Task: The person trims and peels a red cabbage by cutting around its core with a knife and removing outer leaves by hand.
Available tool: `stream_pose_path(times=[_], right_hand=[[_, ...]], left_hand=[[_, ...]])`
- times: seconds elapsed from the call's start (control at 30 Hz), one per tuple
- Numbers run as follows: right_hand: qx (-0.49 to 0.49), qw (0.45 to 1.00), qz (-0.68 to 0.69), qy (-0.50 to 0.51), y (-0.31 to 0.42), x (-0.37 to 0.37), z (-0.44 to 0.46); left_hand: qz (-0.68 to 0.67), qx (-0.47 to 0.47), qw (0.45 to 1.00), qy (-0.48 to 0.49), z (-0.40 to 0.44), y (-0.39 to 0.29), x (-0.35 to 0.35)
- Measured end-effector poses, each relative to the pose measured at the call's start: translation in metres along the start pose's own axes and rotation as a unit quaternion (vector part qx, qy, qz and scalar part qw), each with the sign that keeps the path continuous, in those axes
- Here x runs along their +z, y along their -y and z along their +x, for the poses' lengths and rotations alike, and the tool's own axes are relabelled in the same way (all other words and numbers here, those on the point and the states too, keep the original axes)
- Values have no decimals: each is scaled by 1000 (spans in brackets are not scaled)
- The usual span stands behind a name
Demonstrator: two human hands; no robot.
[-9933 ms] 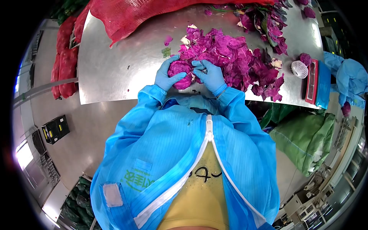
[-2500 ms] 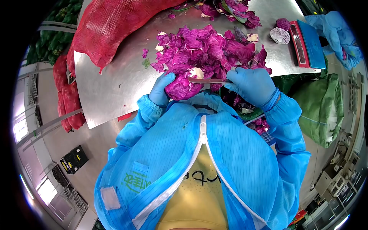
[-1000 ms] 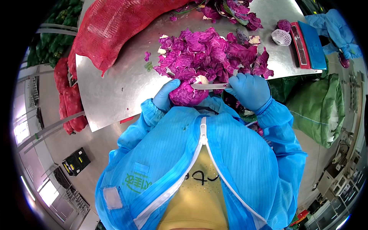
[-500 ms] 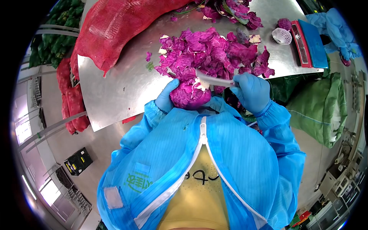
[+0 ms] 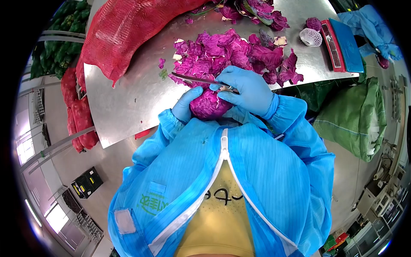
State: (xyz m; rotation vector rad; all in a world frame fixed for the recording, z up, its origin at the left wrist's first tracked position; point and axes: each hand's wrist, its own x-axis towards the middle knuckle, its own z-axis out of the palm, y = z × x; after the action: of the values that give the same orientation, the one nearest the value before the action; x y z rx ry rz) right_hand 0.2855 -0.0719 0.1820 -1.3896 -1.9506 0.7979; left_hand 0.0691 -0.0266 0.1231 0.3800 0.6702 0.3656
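Note:
A purple cabbage head (image 5: 209, 105) sits at the table's near edge, close to my body. My left hand (image 5: 186, 103), in a blue glove, grips its left side. My right hand (image 5: 246, 89), also gloved, is closed round the handle of a knife (image 5: 198, 79), whose blade points left above the cabbage. The thumb and fingertips of the right hand reach the top of the cabbage near its pale stem. Just beyond lies a pile of loose purple cabbage leaves (image 5: 227, 51) with pale stem pieces among them.
A red mesh sack (image 5: 124, 38) lies at the table's (image 5: 147, 92) left. At right are a white foam net (image 5: 311, 37), a small cabbage (image 5: 314, 23) and a red and blue box (image 5: 342, 46). A green sack (image 5: 353, 122) stands right of the table. Another person's blue sleeve (image 5: 372, 32) shows top right.
My right hand has moved left, from beside the cabbage to over it. The knife has swung so its blade reaches farther left. My left hand stays on the cabbage.

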Motion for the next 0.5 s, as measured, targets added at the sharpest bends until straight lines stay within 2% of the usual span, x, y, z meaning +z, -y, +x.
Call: stream_pose_path(times=[0.1,0.17,0.2,0.27,0.3,0.4,0.43,0.5], right_hand=[[-20,999,-9,34,-3,-4,5],[-20,998,-11,60,-5,-4,10],[-53,994,-60,79,-6,-4,13],[-86,986,-109,98,-7,-5,18],[-103,977,-146,114,-5,-6,21],[-140,958,-213,134,-6,-5,26],[-159,947,-242,136,-6,-4,27],[-160,947,-237,143,-6,-2,28]], left_hand=[[4,-1,1000,-6,-1,0,0],[-26,-54,998,16,0,0,-3],[-26,-55,998,16,2,1,-4],[63,-35,995,-71,7,3,-6],[94,-5,992,-79,11,6,-12],[65,-46,990,-117,20,8,-23],[105,-13,981,-165,18,13,-23],[121,-16,978,-172,19,10,-19]])
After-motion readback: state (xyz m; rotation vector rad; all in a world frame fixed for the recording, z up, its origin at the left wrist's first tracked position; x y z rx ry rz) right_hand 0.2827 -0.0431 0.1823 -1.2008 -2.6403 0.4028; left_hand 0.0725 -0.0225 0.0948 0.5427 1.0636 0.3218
